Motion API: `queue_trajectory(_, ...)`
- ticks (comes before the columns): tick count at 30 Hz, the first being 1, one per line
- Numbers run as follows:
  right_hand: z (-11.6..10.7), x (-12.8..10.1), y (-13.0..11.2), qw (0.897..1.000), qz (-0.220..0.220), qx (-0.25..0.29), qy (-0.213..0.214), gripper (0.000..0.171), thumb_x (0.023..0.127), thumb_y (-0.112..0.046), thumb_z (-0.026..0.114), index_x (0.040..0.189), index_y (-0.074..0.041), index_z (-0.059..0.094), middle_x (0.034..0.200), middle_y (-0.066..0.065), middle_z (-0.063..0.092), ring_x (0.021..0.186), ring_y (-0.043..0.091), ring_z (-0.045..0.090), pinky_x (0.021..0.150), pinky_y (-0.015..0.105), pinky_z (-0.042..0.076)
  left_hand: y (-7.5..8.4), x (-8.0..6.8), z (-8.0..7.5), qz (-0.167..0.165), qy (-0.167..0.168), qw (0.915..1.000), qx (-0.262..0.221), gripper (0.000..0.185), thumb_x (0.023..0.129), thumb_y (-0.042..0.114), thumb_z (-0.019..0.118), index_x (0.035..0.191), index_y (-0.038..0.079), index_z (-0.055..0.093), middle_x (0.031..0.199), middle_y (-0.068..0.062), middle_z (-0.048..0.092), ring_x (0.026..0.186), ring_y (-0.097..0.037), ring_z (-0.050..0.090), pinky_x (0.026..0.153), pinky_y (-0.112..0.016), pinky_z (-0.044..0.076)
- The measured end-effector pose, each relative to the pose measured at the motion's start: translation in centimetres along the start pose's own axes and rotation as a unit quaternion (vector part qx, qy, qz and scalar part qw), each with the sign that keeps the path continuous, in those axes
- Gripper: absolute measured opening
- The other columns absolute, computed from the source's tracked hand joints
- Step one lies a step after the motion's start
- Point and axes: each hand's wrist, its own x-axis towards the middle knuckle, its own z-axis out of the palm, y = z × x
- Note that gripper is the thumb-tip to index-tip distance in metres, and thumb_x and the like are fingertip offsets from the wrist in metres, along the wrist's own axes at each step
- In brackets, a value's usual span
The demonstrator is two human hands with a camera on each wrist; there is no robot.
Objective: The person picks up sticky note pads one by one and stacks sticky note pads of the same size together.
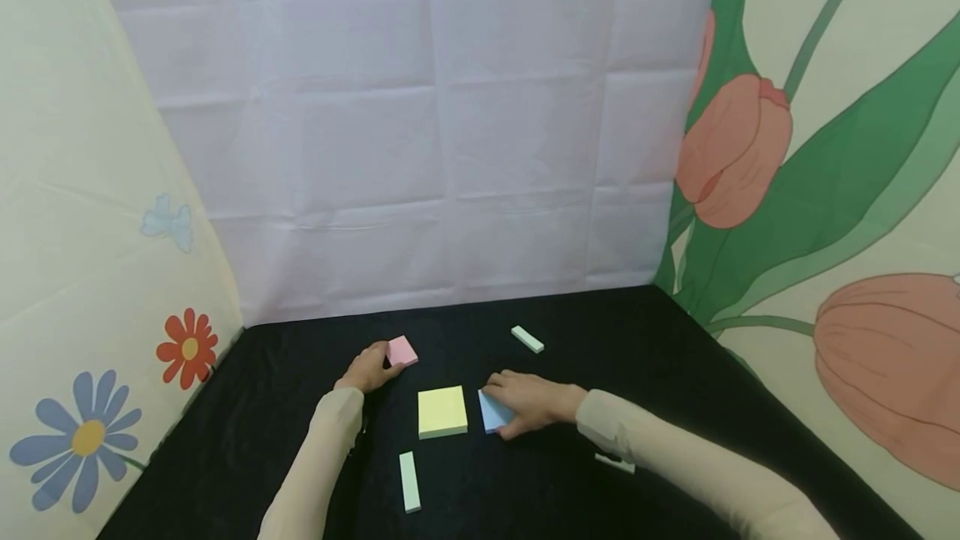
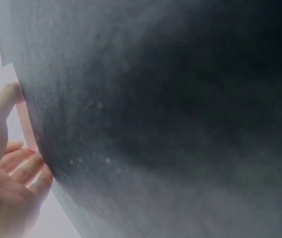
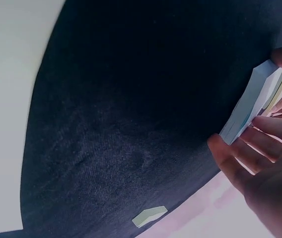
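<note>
My left hand [image 1: 375, 367] pinches a small pink pad of notes [image 1: 402, 350] at the back left of the black table [image 1: 600, 357]. In the left wrist view the pink pad [image 2: 27, 124] sits between the thumb [image 2: 7, 96] above and curled fingers below. My right hand [image 1: 517, 401] grips a blue pad [image 1: 492, 413] just right of a yellow pad [image 1: 442, 412]. The right wrist view shows the blue pad [image 3: 247, 109] tilted up on edge between thumb [image 3: 223, 151] and fingers.
Pale green strips lie on the table: one at the back [image 1: 527, 338], one near the front [image 1: 408, 482], and a small piece [image 1: 615, 462] by my right sleeve. A white cloth wall [image 1: 450, 148] stands behind, with flowered panels at both sides.
</note>
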Motion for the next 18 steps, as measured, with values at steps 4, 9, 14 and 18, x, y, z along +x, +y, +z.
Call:
queue_trajectory(4,0.04,0.08,0.09,1.000,0.003,0.009,-0.002,0.065,0.086,-0.043,0.073,0.137,-0.006,0.055,0.126,0.003,0.055,0.104,0.012,0.051,0.087,0.029,0.047,-0.09,-0.04,0.11,0.002,0.000,1.0000,-0.003,0.049,0.094,0.023,0.070,0.125,-0.010,0.052,0.124,-0.025,0.057,0.103,-0.035,0.055,0.098,-0.052,0.042)
queue_trajectory(9,0.26,0.21,0.41,1.000,0.005,0.023,-0.004,0.065,0.086,-0.044,0.073,0.137,-0.007,0.054,0.126,0.002,0.055,0.105,0.012,0.051,0.088,0.028,0.046,-0.11,0.02,0.11,0.002,0.003,1.0000,-0.008,0.053,0.094,0.023,0.070,0.129,-0.011,0.050,0.130,-0.028,0.055,0.110,-0.038,0.054,0.101,-0.053,0.040)
queue_trajectory(14,0.42,0.14,0.70,0.999,0.015,0.045,-0.010,0.066,0.088,-0.047,0.071,0.138,-0.009,0.053,0.129,0.002,0.054,0.109,0.013,0.051,0.090,0.031,0.046,-0.09,0.01,0.05,0.002,0.007,0.9999,-0.012,0.055,0.094,0.023,0.069,0.131,-0.012,0.049,0.130,-0.028,0.055,0.112,-0.039,0.054,0.102,-0.053,0.039)
queue_trajectory(18,0.36,-0.11,0.81,0.998,0.030,0.057,-0.020,0.069,0.089,-0.051,0.070,0.140,-0.009,0.051,0.133,0.003,0.052,0.113,0.014,0.050,0.094,0.033,0.045,-0.13,0.05,0.04,0.004,0.006,1.0000,-0.007,0.052,0.093,0.023,0.070,0.128,-0.011,0.051,0.128,-0.027,0.056,0.109,-0.038,0.055,0.101,-0.052,0.040)
